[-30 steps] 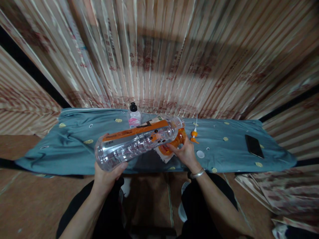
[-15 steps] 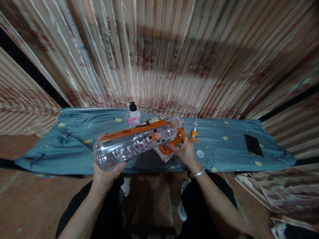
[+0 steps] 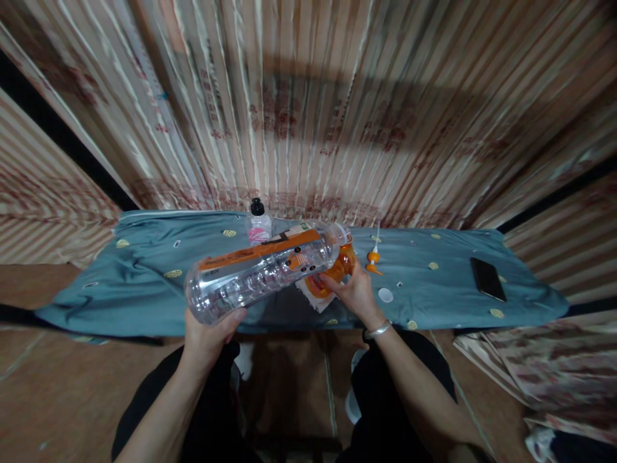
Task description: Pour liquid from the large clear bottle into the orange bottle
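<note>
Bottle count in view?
3: clear bottle tilted in the left hand; orange bottle in the right hand, partly hidden; black-capped bottle on the cloth, beyond the clear one. No others visible.

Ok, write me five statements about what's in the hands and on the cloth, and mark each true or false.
1. The left hand holds the large clear bottle near its base. True.
2. The large clear bottle stands upright on the cloth. False: it is slanted, with its mouth end by the orange bottle.
3. The right hand holds the orange bottle. True.
4. The orange pump top is fitted to a bottle. False: the orange pump top lies loose on the blue-green cloth.
5. The small bottle behind the large clear one has an orange cap. False: its cap is black.
</note>
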`<state>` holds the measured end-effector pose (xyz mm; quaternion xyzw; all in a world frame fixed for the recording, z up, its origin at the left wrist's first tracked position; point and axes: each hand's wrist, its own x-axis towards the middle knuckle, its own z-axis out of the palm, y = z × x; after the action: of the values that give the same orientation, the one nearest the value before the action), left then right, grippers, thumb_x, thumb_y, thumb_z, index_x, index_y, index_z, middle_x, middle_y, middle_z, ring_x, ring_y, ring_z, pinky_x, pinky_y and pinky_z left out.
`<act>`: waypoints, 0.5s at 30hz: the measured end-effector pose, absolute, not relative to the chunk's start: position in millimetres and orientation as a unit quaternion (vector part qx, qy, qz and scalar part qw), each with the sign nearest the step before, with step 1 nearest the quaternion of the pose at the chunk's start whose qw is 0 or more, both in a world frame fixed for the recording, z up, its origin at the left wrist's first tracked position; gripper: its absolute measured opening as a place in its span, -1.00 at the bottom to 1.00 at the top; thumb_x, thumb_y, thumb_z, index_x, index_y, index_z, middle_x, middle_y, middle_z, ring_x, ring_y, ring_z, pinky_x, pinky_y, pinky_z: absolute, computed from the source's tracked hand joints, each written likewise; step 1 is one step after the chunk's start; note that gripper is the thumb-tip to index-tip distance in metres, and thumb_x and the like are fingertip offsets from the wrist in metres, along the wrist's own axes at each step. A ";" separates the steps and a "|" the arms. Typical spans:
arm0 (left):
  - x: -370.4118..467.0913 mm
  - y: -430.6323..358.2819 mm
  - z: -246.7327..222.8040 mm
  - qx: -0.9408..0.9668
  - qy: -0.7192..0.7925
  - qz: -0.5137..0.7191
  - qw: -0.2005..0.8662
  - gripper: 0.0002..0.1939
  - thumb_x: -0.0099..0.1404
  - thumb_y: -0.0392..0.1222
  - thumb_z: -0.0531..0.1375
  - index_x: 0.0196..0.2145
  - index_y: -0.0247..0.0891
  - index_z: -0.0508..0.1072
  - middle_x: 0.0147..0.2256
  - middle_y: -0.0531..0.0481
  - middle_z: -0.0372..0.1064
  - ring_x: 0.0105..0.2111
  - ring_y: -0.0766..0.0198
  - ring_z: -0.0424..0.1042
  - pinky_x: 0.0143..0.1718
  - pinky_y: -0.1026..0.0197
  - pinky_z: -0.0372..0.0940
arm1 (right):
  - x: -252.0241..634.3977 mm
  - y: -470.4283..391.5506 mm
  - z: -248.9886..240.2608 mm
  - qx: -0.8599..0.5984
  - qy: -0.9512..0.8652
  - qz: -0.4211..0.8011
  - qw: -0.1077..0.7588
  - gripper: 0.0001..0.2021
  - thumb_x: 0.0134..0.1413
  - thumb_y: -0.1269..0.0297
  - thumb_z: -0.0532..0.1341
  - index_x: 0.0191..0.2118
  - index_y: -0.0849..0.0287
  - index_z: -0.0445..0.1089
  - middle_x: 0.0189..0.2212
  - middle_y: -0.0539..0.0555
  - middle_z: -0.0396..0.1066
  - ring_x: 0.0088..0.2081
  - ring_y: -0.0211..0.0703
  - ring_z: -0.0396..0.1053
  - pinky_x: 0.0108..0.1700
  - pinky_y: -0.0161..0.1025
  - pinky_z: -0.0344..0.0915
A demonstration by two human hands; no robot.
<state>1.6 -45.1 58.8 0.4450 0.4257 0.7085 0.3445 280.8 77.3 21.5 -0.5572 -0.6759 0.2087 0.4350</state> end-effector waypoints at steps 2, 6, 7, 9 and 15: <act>0.5 -44.4 58.0 0.440 0.422 0.716 0.339 -0.13 0.05 -0.10 0.59 0.21 -0.12 0.28 -0.43 0.22 0.44 -0.78 0.48 0.14 -0.83 0.38 0.07 | 280.2 77.6 21.3 -0.559 -0.676 0.207 0.434 -0.33 -0.19 -0.11 0.57 0.01 0.07 0.42 -0.11 0.22 0.67 0.00 0.32 0.65 0.01 0.12 0.59; 1.9 -45.8 60.7 0.434 0.435 0.706 0.353 -0.04 0.04 -0.04 0.60 0.28 -0.15 0.24 -0.49 0.26 0.38 -0.79 0.47 0.13 -0.83 0.37 0.06 | 277.4 77.5 21.1 -0.558 -0.674 0.208 0.437 -0.36 -0.16 -0.06 0.57 0.02 0.05 0.41 -0.10 0.19 0.67 0.05 0.30 0.63 0.05 0.11 0.58; 2.6 -46.5 61.4 0.428 0.441 0.706 0.353 -0.02 0.02 -0.01 0.61 0.28 -0.15 0.25 -0.46 0.23 0.41 -0.79 0.48 0.13 -0.82 0.37 0.06 | 276.4 77.2 21.2 -0.561 -0.671 0.211 0.437 -0.36 -0.17 -0.04 0.57 0.02 0.05 0.41 -0.10 0.20 0.67 0.06 0.30 0.63 0.06 0.11 0.57; 3.7 -47.3 61.8 0.410 0.456 0.708 0.349 0.03 -0.02 0.05 0.62 0.29 -0.13 0.25 -0.33 0.11 0.49 -0.77 0.51 0.16 -0.82 0.37 0.07 | 274.6 76.4 21.9 -0.569 -0.662 0.218 0.436 -0.36 -0.19 -0.01 0.59 0.01 0.05 0.41 -0.10 0.20 0.68 0.06 0.30 0.64 0.07 0.10 0.57; 2.1 -43.4 58.3 0.427 0.450 0.702 0.350 0.04 0.01 0.13 0.62 0.31 -0.12 0.25 -0.32 0.06 0.47 -0.74 0.50 0.14 -0.81 0.37 0.01 | 271.5 74.3 25.9 -0.581 -0.643 0.236 0.440 -0.37 -0.17 0.03 0.59 0.02 0.09 0.43 -0.08 0.22 0.68 0.01 0.28 0.66 0.05 0.11 0.58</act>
<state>2.1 -43.4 58.3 0.4268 0.4497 0.7021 0.3503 271.5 74.3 25.9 -0.5811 -0.6426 0.2362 0.4399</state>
